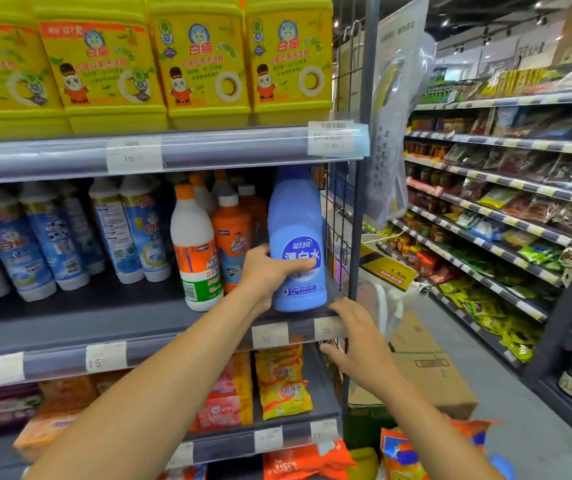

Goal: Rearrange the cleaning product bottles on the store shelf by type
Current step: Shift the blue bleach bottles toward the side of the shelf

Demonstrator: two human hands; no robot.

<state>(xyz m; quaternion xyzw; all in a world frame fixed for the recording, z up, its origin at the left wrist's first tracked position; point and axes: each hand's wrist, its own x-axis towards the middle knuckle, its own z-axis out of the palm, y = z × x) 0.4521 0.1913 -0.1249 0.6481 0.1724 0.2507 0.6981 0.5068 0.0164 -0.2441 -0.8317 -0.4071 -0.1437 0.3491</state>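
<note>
Left hand fingers curled round blue plastic bleach bottle, upright at right end of grey metal middle shelf. Right hand fingers apart on shelf edge. Judged mid-sort; next move needs its matching group found.

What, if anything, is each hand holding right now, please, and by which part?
The left hand grips the blue bottle around its labelled lower body; the right hand holds nothing, its fingers at the shelf edge.
</note>
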